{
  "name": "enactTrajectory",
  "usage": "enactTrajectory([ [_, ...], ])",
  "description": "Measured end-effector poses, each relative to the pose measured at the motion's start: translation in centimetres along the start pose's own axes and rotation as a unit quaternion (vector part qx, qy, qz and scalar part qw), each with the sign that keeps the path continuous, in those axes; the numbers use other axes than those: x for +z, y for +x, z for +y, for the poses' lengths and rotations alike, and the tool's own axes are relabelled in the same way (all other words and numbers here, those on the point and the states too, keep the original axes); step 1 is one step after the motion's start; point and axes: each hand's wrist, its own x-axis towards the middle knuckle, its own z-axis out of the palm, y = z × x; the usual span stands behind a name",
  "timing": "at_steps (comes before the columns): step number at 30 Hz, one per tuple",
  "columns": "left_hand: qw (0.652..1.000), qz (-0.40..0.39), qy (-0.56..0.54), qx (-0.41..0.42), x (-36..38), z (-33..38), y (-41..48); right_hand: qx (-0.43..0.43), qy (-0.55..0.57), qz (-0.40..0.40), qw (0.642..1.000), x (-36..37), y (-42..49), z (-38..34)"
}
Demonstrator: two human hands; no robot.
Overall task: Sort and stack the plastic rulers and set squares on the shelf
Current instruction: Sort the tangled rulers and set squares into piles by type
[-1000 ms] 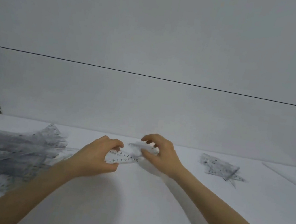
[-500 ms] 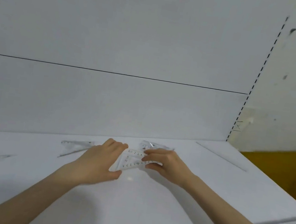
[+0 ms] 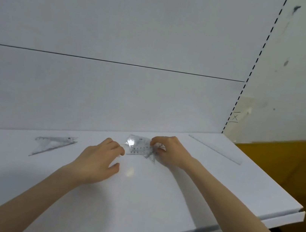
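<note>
Lying flat on the white shelf (image 3: 175, 198), a little right of its middle and near the back panel (image 3: 111, 93), the clear set squares (image 3: 139, 147) overlap in a loose, uneven pile. Their printed scales show, and one pointed corner sticks out toward the front. The right hand (image 3: 171, 152) pinches the pile's right end between its thumb and curled fingers (image 3: 156, 139). The left hand (image 3: 98, 157) sits at the pile's left end, fingers loosely curled and thumb apart. I cannot tell whether its fingertips grip the clear plastic or only touch its edge. The step in hand looks like adding a piece to this pile and squaring it up. The next move, as I judge it, is to turn the stray piece until its edges match those beneath, then let go gently so the slick sheets do not slide askew. Well apart to the left lies a second pile of larger set squares (image 3: 52, 143), and a long ruler (image 3: 214, 149) rests toward the shelf's right back corner.
</note>
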Motion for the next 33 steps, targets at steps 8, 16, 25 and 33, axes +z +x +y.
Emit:
enactTrajectory([
  [8, 1.000, -0.012, -0.004, -0.013, -0.3, -2.0, -0.9, -0.025, -0.059, 0.001, 0.998, -1.3, -0.8, -1.6],
  [16, 0.993, -0.011, 0.093, -0.073, -5.2, -6.8, -6.0, -0.132, -0.071, -0.016, 0.989, 0.1, 2.0, -8.7],
  [25, 0.952, -0.007, 0.112, -0.284, -11.8, -16.7, -23.1, -0.302, -0.036, -0.078, 0.950, 8.3, 7.7, -25.6],
  [33, 0.909, 0.042, 0.111, -0.399, -16.3, -19.8, -37.0, -0.403, -0.013, -0.119, 0.907, 15.0, 8.5, -37.6],
])
